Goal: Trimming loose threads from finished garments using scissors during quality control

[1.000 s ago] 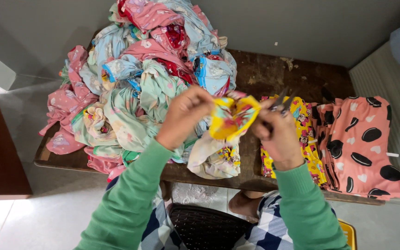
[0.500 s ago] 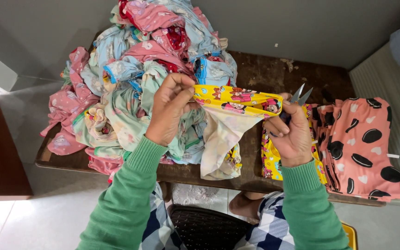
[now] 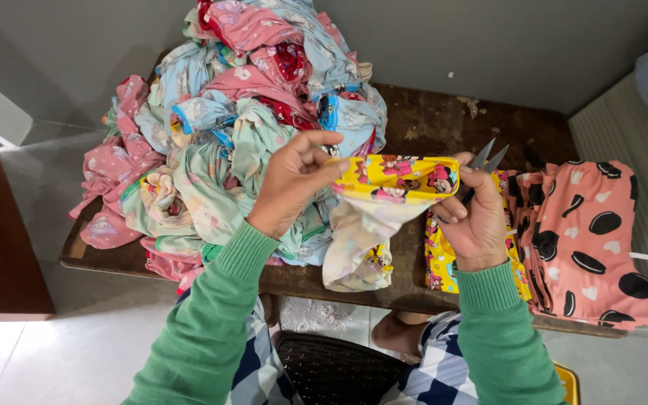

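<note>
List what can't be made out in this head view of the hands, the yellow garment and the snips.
- Thread snips: only the blade tips show; the right hand and the yellow printed garment hide the handles.
- Left hand: its fingertips tuck behind the garment's edge, so the grip is unclear.
- Clothes pile: its top is cut off by the upper frame edge.
- Wooden table: mostly covered by clothes.
</note>
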